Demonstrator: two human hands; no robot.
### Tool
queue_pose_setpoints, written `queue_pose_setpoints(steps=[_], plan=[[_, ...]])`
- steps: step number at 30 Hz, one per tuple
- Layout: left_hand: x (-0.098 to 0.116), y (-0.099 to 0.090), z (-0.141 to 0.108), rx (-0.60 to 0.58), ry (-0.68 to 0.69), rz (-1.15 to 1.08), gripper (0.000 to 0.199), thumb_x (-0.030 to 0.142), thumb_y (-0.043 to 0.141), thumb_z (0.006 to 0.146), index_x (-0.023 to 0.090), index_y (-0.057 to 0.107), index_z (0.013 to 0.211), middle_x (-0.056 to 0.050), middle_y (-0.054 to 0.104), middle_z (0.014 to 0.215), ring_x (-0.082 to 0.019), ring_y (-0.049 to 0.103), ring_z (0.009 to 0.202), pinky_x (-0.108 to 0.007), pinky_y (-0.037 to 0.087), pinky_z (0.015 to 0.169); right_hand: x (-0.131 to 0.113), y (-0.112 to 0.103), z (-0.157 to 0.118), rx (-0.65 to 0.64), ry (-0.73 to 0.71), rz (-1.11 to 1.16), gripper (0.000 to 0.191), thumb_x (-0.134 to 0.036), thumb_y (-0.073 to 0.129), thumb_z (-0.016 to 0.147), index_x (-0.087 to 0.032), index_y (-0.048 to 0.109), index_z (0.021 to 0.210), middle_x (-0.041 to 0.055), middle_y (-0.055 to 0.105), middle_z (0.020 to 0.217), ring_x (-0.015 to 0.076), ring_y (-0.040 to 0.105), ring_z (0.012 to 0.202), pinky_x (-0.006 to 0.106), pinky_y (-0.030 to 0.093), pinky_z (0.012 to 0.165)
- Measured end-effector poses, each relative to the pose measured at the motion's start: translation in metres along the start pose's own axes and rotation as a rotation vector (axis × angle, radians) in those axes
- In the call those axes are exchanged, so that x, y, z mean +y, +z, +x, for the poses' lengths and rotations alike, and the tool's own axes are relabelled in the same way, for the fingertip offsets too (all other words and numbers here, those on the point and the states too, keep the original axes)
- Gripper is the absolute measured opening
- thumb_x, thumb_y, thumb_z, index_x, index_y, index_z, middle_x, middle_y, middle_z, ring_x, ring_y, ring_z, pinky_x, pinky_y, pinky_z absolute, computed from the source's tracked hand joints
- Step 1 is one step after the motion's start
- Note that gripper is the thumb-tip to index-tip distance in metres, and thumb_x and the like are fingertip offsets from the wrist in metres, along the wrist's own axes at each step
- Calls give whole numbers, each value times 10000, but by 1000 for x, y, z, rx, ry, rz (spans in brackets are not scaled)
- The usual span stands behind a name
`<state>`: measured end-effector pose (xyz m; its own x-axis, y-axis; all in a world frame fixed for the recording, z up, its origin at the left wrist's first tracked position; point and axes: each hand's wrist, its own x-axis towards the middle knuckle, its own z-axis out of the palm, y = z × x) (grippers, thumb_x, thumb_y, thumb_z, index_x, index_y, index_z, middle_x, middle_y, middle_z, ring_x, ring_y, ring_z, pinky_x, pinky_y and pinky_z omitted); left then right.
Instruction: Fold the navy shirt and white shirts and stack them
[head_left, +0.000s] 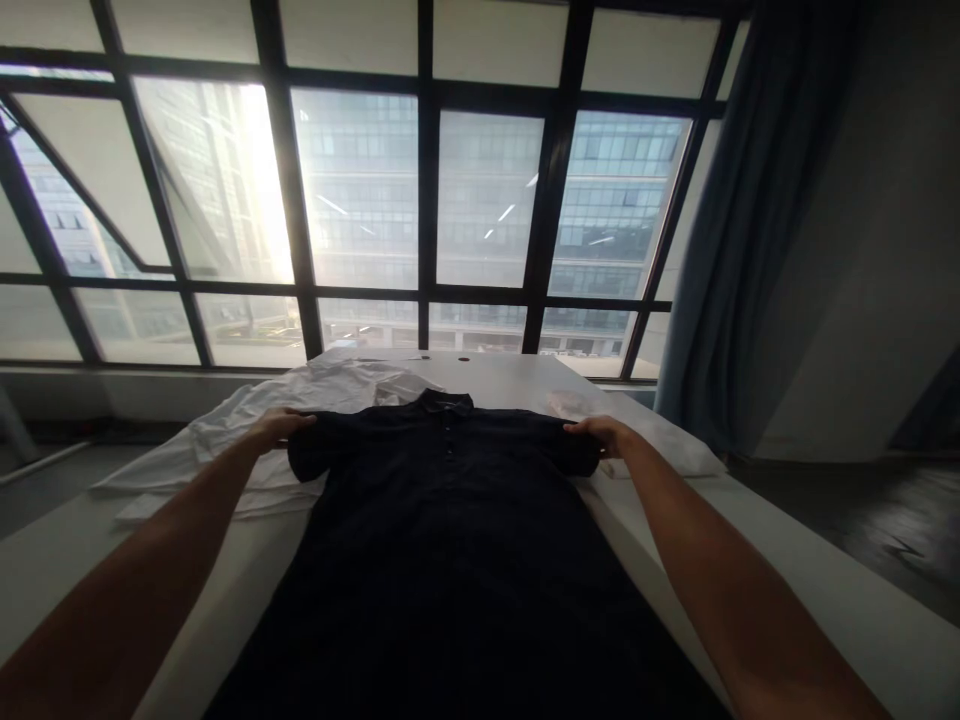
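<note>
- A long white table (825,590) runs toward a wall of dark-framed windows (427,200); a blue curtain (757,200) hangs at the right.
- A dark polo shirt (450,540) lies flat along the table's middle, collar toward the far edge; white garments (225,450) are heaped at the left edge.
- Both arms stretch forward — one to each sleeve.
- The left hand (279,426) has its fingers closed on the left sleeve end.
- The right hand (600,432) pinches the right sleeve end likewise.
</note>
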<state>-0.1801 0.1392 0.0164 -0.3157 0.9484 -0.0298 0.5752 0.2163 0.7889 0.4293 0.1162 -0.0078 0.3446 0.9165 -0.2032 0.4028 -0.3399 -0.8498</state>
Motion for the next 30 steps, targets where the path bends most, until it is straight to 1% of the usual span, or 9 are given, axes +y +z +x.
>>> queue_pose_setpoints(steps=[5, 7, 10, 13, 16, 18, 22, 26, 30], plan=[[43, 10, -17, -23, 130, -29, 460, 263, 763, 712, 148, 640, 1141, -32, 690, 829, -179, 647, 753, -221, 490, 579, 3, 8, -15, -100, 4, 277, 123, -123, 745, 751, -136, 632, 797, 53, 658, 704, 161, 637, 660, 216, 539, 594], [65, 30, -26, 40, 278, 47, 471, 280, 779, 681, 151, 665, 1120, -38, 703, 861, -198, 666, 778, -253, 520, 640, 4, 18, -19, -81, -6, 365, 80, -96, 703, 766, -131, 631, 760, 63, 667, 693, 169, 650, 665, 209, 541, 581], [87, 81, -49, 60, 547, 172, 446, 298, 756, 698, 134, 684, 1106, -71, 721, 965, -235, 675, 910, -298, 529, 805, 10, 30, -21, -2, -12, 392, 65, -146, 691, 786, -146, 638, 747, 75, 691, 720, 205, 681, 731, 234, 559, 591], [91, 135, -73, -101, 666, 244, 475, 319, 734, 714, 131, 675, 1146, -90, 727, 1034, -255, 672, 980, -310, 523, 865, 19, 34, -24, 131, -106, 345, 139, -226, 748, 763, -151, 656, 836, 84, 723, 835, 220, 691, 812, 240, 560, 605], [81, 162, -82, -365, 683, 286, 430, 365, 670, 780, 155, 676, 1155, -75, 745, 1012, -239, 690, 950, -291, 531, 845, 27, 32, -26, 122, -180, 207, 324, -299, 819, 701, -135, 661, 931, 86, 727, 910, 210, 687, 817, 225, 544, 603], [71, 162, -77, -411, 762, 313, 378, 387, 586, 844, 180, 686, 1144, -65, 739, 1065, -229, 683, 995, -288, 513, 899, 31, 31, -27, 43, -163, 135, 337, -320, 827, 689, -132, 666, 918, 78, 724, 875, 201, 682, 771, 223, 532, 587], [44, 146, -58, -305, 885, 457, 536, 487, 527, 879, 185, 586, 1318, -97, 597, 1363, -279, 534, 1271, -381, 372, 1100, 34, 34, -23, 10, -124, 107, 257, -294, 795, 716, -129, 667, 866, 74, 715, 820, 196, 672, 717, 235, 522, 573], [21, 140, -53, -459, 875, 661, 666, 613, 468, 894, 225, 463, 1436, -99, 361, 1552, -312, 301, 1441, -493, 185, 1182, 33, 35, -15, 147, -226, -4, 234, -284, 777, 714, -123, 680, 852, 80, 711, 835, 209, 672, 761, 248, 518, 614], [23, 137, -52, -537, 933, 570, 653, 643, 498, 864, 243, 532, 1379, -78, 507, 1459, -295, 440, 1359, -442, 268, 1160, 29, 35, -12, 336, -358, -74, 301, -307, 742, 726, -121, 687, 956, 98, 710, 930, 236, 670, 844, 292, 528, 708]])
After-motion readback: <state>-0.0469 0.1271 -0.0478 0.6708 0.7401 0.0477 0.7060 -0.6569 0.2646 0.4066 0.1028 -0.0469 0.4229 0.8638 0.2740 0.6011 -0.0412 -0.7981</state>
